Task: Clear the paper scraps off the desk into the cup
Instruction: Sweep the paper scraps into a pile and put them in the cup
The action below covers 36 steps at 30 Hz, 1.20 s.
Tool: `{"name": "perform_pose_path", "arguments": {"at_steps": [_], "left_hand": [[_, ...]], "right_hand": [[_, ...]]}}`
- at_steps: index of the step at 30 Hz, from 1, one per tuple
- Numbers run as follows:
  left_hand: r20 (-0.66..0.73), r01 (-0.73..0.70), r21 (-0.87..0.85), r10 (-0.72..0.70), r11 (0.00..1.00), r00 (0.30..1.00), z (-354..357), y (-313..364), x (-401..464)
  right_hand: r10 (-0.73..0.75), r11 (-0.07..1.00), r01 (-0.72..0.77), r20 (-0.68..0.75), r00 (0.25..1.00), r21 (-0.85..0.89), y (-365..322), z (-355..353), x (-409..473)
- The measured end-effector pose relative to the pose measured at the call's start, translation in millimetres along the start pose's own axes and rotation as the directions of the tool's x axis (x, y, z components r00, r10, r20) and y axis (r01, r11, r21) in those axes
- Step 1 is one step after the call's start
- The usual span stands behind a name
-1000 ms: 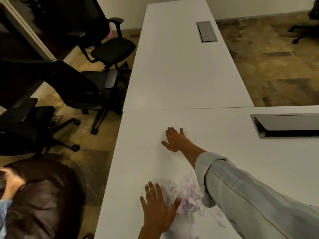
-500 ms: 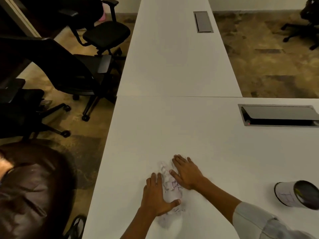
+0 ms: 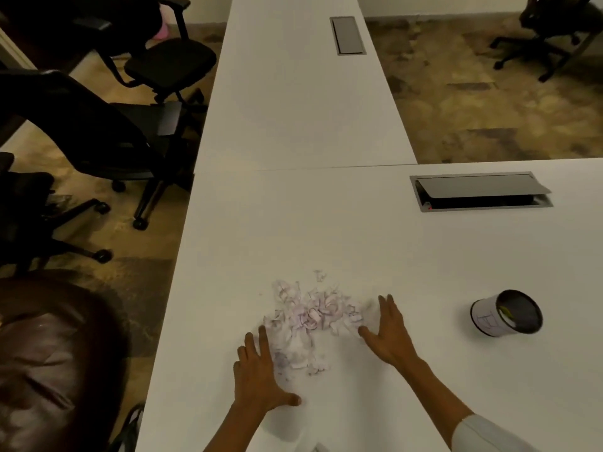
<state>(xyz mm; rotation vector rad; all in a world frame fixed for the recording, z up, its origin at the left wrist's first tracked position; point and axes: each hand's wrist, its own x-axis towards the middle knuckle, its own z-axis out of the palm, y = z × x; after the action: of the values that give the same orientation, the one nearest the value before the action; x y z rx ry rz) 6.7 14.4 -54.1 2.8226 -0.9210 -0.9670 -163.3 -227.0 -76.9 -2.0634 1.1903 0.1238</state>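
While the scraps (image 3: 310, 318) are bracketed by both hands, nothing is gripped yet.

Desk (image 3: 326, 230): white, with the cup (image 3: 505, 314) tipped on its side to the right, mouth turned toward the camera and right, well apart from the pile. Pile: loose heap near the front-left edge, long axis roughly left-right, a few stray bits at its far side. Left hand (image 3: 261, 373): laid flat, fingers spread, pressed on the desk at the pile's near-left edge. Right hand (image 3: 388, 334): flat, fingers straight, touching the pile's right edge; nothing pinched by either. Key relation: the cup lies to the right of the pile, beyond the right hand, so that hand is nearer to it. Judged: the cup would likely be fetched by the right hand and the scraps pushed rightward by the left.
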Motion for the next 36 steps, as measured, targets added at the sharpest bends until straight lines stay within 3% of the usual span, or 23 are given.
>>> {"name": "perform_pose_path", "arguments": {"at_steps": [4, 9, 11, 13, 15, 21, 24, 27, 32, 36], "left_hand": [[0.033, 0.011, -0.182, -0.006, 0.983, 0.999, 9, 12, -1], [-0.060, -0.087, -0.444, 0.067, 0.892, 0.996, 12, 34, 13], [-0.114, -0.144, -0.472, 0.101, 0.870, 0.988, 8, 41, 17], [-0.187, -0.183, -0.373, 0.120, 0.910, 0.975, 2, 44, 24], [-0.218, -0.184, -0.163, 0.147, 0.969, 0.965, -7, 44, 32], [-0.001, -0.245, 0.174, 0.249, 0.954, 0.968, -25, 48, 64], [0.114, -0.266, 0.189, 0.248, 0.945, 0.962, -21, 56, 69], [0.094, -0.272, 0.191, 0.259, 0.943, 0.961, -15, 56, 70], [-0.059, -0.343, 0.117, 0.351, 0.932, 0.934, -10, 54, 65], [-0.169, -0.402, 0.090, 0.411, 0.911, 0.896, -10, 52, 60]], "right_hand": [[-0.058, 0.998, 0.059, 0.045, 0.997, -0.024, -9, 26, -5], [-0.196, 0.981, 0.196, 0.117, 0.974, 0.009, -45, 45, 1], [-0.244, 0.970, 0.240, 0.123, 0.962, 0.048, -55, 46, 3], [-0.251, 0.967, 0.246, 0.093, 0.964, 0.060, -61, 43, 6], [-0.241, 0.970, 0.241, 0.093, 0.966, 0.007, -66, 40, 10], [-0.219, 0.933, 0.270, 0.222, 0.950, -0.239, -91, 52, 20], [-0.207, 0.907, 0.263, 0.197, 0.958, -0.330, -96, 61, 21], [-0.235, 0.898, 0.276, 0.158, 0.959, -0.342, -89, 63, 18], [-0.295, 0.870, 0.328, 0.144, 0.944, -0.369, -80, 67, 12], [-0.317, 0.900, 0.335, 0.110, 0.942, -0.278, -75, 62, 13]]}}
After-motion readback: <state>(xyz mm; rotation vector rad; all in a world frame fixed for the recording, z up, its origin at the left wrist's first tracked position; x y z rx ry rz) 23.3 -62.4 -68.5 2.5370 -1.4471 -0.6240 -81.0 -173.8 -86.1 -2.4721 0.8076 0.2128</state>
